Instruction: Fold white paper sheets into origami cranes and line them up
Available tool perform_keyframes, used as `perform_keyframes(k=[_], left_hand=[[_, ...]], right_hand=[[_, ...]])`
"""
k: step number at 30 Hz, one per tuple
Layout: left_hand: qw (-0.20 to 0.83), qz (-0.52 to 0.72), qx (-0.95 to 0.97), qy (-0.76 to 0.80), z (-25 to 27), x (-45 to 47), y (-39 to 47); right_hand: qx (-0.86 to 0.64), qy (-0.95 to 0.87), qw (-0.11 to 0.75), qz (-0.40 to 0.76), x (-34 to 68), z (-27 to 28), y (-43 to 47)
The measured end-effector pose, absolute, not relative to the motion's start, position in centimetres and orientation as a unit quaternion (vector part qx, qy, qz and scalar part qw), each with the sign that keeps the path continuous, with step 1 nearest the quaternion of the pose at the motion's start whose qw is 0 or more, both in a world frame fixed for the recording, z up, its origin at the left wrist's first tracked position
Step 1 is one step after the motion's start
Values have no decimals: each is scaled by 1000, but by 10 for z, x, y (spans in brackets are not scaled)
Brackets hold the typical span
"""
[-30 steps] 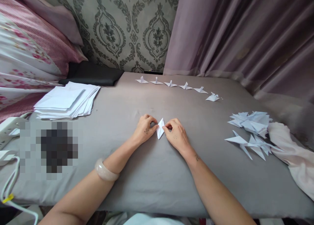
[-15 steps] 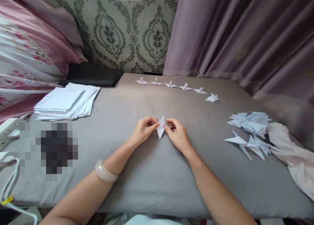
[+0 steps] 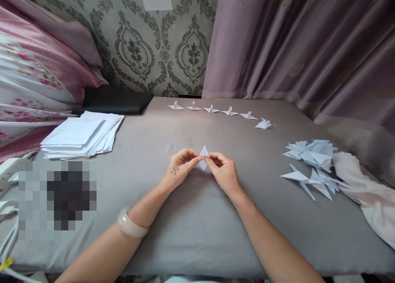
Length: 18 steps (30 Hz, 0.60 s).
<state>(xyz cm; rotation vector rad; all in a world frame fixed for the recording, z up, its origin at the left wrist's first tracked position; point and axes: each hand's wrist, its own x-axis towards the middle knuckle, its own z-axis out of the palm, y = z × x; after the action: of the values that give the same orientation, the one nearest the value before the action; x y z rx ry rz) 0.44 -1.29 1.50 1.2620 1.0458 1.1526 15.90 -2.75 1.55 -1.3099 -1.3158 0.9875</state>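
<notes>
Near the middle of the grey cloth-covered surface [image 3: 197, 225], left hand [image 3: 180, 166] and right hand [image 3: 224, 170] are both clamped on one small folded paper [image 3: 204, 151], each pinching a side with thumb and fingers; thumbs nearly meet across the front. Step in hand: reads as mid-fold, both sides worked at once. Next move probably calls for an even, light pinch left and right, tips kept lined up, thumbs pressing the crease.

Folded paper: white, narrow diamond, sharp top tip, lower part in shade below the thumbs. Middle covered by thumbs, so crease detail not readable. Lifted or touching the surface: cannot tell.

Outward: bracelet [image 3: 132, 223] on the left forearm. Beyond the hands, six white paper birds [image 3: 230, 111] in a row, curving nearer at the right end. Far right, spiky folded pieces [image 3: 314, 153] heaped beside a pale cloth [image 3: 350, 170]. Far left, loose stack of white sheets [image 3: 74, 133].
</notes>
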Motion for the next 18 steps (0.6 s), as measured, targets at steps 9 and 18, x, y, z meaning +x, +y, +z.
perform_keyframes(k=[9, 18], left_hand=[[673, 442, 478, 352, 21, -5, -14], [707, 449, 441, 324, 25, -4, -15]], right_hand=[[-478, -479, 473, 564, 171, 25, -25], [-415, -483, 452, 624, 174, 28, -27]])
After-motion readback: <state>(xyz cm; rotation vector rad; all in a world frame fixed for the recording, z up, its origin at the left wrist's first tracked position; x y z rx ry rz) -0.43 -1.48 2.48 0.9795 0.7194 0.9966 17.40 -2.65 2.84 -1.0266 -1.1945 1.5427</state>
